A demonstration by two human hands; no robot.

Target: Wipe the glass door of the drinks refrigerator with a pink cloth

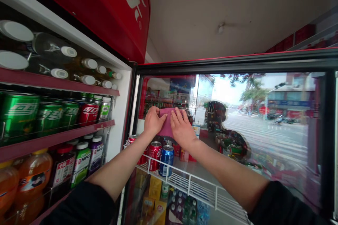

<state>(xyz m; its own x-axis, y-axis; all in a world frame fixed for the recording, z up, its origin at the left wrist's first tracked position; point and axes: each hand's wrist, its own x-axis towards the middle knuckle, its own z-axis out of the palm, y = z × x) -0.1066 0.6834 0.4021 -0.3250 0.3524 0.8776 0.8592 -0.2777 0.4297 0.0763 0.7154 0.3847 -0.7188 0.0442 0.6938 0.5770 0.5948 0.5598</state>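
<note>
Got one pink cloth (166, 127) up against the glass door (232, 65) above the lone blue can (167, 162), pinched in a curled left hand (153, 123) and covered by a flat right hand (184, 132), with both arms (221, 163) stretched forward. Plus at least two red cans (155, 156) left of that blue one.

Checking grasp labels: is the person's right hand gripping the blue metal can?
No, the right hand lies on a pink cloth while the blue can stands in the white wire rack.
</note>
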